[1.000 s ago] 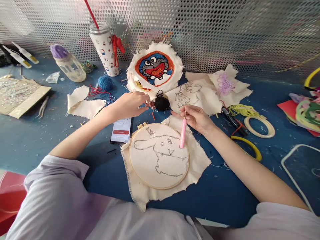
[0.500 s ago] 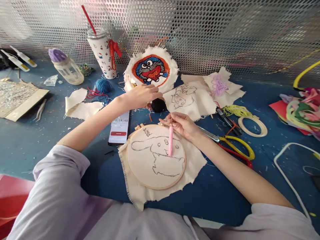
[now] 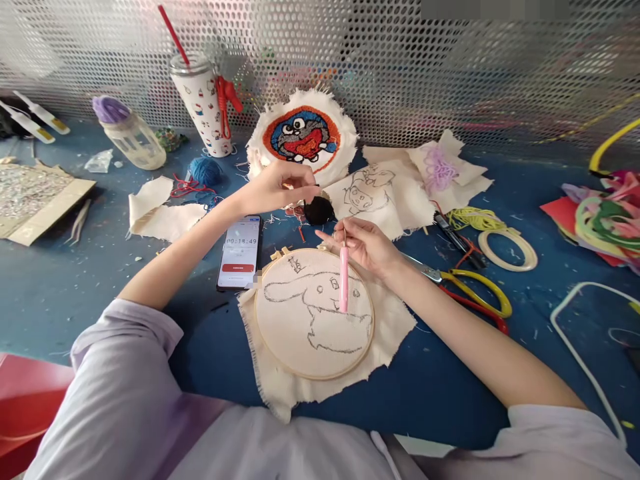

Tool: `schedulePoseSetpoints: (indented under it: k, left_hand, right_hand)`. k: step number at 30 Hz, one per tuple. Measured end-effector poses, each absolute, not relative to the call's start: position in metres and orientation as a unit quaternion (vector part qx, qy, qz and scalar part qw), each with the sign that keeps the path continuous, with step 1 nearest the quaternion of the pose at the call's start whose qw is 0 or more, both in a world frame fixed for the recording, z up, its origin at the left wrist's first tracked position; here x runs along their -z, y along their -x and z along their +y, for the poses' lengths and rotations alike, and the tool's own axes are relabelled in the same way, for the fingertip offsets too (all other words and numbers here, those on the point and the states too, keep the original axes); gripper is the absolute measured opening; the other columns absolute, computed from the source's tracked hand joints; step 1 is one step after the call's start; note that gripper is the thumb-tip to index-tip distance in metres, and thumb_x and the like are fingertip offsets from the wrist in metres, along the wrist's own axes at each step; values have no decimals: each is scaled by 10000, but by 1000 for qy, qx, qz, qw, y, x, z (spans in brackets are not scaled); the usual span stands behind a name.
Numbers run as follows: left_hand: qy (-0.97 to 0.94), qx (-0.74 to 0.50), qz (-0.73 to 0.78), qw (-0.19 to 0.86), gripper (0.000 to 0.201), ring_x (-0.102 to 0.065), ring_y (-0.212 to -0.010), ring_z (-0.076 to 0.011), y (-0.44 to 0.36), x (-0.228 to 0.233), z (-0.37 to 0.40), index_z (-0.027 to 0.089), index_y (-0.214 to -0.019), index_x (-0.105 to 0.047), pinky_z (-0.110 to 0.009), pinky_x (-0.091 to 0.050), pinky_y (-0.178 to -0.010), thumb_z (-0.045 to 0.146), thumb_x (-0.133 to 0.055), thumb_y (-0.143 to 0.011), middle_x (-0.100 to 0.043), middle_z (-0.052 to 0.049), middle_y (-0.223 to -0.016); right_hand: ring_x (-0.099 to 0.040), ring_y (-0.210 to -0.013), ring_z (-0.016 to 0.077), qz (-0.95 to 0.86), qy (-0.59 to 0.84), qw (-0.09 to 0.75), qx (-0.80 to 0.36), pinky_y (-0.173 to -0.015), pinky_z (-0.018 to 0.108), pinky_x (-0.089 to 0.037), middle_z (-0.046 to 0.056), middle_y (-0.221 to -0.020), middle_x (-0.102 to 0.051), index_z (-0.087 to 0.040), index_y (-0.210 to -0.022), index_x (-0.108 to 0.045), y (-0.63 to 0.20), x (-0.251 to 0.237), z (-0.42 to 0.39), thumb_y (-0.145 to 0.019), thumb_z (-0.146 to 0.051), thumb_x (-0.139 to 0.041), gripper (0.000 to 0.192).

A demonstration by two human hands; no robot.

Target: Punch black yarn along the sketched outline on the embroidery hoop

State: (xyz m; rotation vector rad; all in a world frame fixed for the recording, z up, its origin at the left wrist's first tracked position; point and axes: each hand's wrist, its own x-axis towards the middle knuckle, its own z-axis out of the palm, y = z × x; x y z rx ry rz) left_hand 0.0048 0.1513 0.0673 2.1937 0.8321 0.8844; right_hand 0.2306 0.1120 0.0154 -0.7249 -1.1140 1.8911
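My left hand (image 3: 285, 185) is closed in a pinch at the upper edge of a ball of black yarn (image 3: 319, 211), fingertips on the yarn. A single strand between them is too fine to make out. Held by its thin metal end in my right hand (image 3: 367, 247), a punch needle with a pink handle (image 3: 344, 280) hangs handle down. Below it lies a wooden embroidery hoop (image 3: 257, 327) with cream cloth (image 3: 290, 327) stretched in it. A long-eared animal is drawn on the cloth in dark lines, and its loose edges spread around the hoop.
A phone (image 3: 239, 250) showing a timer lies left of the hoop. Scissors (image 3: 480, 293) and a smaller hoop (image 3: 507, 250) are to the right. Behind stand a tumbler (image 3: 200, 107), a finished round embroidery (image 3: 300, 137) and a blue yarn ball (image 3: 205, 171). A perforated metal panel (image 3: 390, 73) rises behind the table.
My left hand has turned and drawn up slightly, so its pinched fingertips now show beside the black yarn. My right hand, with the punch needle, has barely shifted.
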Motion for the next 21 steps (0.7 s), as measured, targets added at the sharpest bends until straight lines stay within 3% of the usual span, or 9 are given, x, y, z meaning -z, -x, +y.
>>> schedulePoseSetpoints:
  k: [3, 9, 15, 21]
  left_hand:
    - [-830, -291, 289, 379, 199, -539, -515, -66, -2, -75, 146, 144, -794, -601, -186, -424, -498, 301, -564, -910, -577, 6, -600]
    - [-855, -196, 285, 386, 190, -595, -513, -82, 1, -95, 131, 150, -944, -645, -187, -439, -497, 318, -565, -907, -624, -6, -632]
    - [-885, -51, 286, 363, 206, -627, -594, -111, 9, -97, 134, 170, -804, -656, -224, -466, -574, 287, -515, -900, -698, -29, -708]
    - [-884, 62, 298, 355, 203, -649, -615, -110, 28, -85, 148, 205, -729, -717, -191, -454, -592, 253, -558, -844, -745, -12, -726]
  right_hand:
    - [-412, -449, 10, -449, 275, 419, -740, -1082, 412, -448, -80, -578, -634, -203, -733, -736, -222, -29, 117, -718, -353, -803, 165]
    - [-452, -508, 31, -454, 283, 450, -715, -999, 333, -500, -88, -574, -549, -217, -725, -696, -205, -48, 127, -814, -355, -717, 165]
    - [-446, -497, 35, -431, 287, 486, -704, -935, 279, -520, -83, -549, -498, -243, -709, -704, -203, -52, 136, -843, -316, -680, 155]
    - [-426, -472, 22, -464, 332, 446, -689, -869, 288, -529, -76, -580, -522, -243, -658, -687, -222, -64, 132, -861, -332, -658, 224]
